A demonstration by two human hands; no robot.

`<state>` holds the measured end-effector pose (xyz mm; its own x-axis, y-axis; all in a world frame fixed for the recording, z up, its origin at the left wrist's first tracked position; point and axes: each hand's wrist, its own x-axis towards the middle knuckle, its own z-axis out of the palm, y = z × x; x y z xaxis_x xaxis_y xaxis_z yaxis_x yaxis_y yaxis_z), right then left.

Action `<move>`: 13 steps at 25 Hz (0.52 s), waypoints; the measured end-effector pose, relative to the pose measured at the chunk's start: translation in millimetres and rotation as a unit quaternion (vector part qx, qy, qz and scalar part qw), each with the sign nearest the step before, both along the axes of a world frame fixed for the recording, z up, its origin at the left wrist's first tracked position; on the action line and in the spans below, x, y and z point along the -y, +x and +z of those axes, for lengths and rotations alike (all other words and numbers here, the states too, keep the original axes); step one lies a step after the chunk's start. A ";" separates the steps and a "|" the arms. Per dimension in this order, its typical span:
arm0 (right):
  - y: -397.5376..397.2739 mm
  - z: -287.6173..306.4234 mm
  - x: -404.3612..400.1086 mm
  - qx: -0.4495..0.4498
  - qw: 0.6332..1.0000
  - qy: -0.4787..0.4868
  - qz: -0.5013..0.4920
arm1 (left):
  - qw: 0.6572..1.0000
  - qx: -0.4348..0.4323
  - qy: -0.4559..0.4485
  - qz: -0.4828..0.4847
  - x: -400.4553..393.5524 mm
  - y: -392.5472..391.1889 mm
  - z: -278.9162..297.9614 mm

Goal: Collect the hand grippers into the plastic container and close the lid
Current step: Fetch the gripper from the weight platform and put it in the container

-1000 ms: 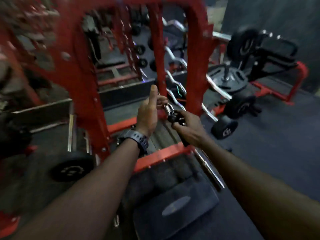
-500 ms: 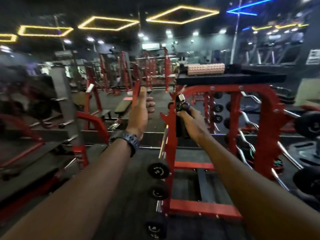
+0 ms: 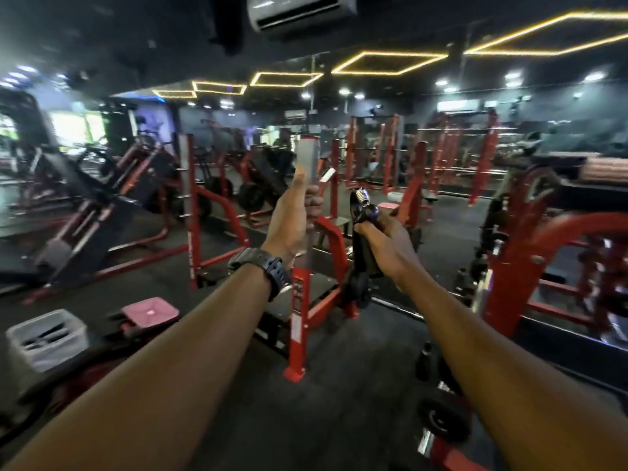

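My right hand (image 3: 387,243) grips a black hand gripper (image 3: 363,256) upright at chest height, its metal spring on top. My left hand (image 3: 292,222) is raised beside it, apart from it, thumb pointing up and fingers curled on nothing I can see. Low at the left stands the clear plastic container (image 3: 20,348) with dark hand grippers lying inside. Its pink lid (image 3: 150,312) lies off the container, just to its right. Both sit on a dark bench, well below and left of my hands.
A red rack post (image 3: 300,300) stands right in front of me between my arms. More red racks (image 3: 530,253) and dumbbells (image 3: 441,416) crowd the floor at the right. Dark floor stretches between me and the container.
My view swung up and left from the red bar rack to the open gym floor. The container and lid came into sight. My right hand kept hold of the gripper, and my left hand came off it.
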<state>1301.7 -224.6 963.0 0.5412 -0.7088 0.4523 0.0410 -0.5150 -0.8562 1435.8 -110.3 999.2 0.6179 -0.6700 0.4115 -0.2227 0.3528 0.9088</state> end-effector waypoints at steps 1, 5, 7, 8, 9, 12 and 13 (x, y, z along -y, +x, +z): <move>28.6 0.1 -12.3 -0.004 1.000 -0.014 0.016 | 1.000 0.002 0.001 0.026 -16.7 25.5 -1.5; 146.5 -6.2 -67.5 -0.010 0.996 -0.042 0.078 | 0.992 -0.006 0.009 0.126 -94.1 124.3 -6.3; 207.8 -7.3 -104.3 -0.022 0.991 -0.065 0.117 | 0.985 -0.011 0.018 0.173 -142.1 172.3 -8.9; 237.9 -6.8 -123.8 -0.025 0.987 -0.075 0.139 | 0.981 -0.016 0.022 0.194 -165.9 196.1 -9.6; 269.0 -6.6 -144.2 -0.027 0.983 -0.081 0.160 | 0.976 -0.021 0.022 0.216 -188.8 220.9 -11.2; 358.1 -14.4 -200.0 -0.038 0.969 -0.085 0.227 | 0.961 -0.041 0.024 0.273 -246.7 288.0 -22.8; 383.1 -19.9 -215.3 -0.043 0.964 -0.086 0.248 | 0.956 -0.046 0.025 0.289 -261.6 306.6 -28.8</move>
<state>1684.7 -9.3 943.1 0.8354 -0.2715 0.4779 0.2517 -0.5840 -0.7717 1742.4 151.2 970.4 0.9229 -0.2235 0.3136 -0.2852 0.1504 0.9466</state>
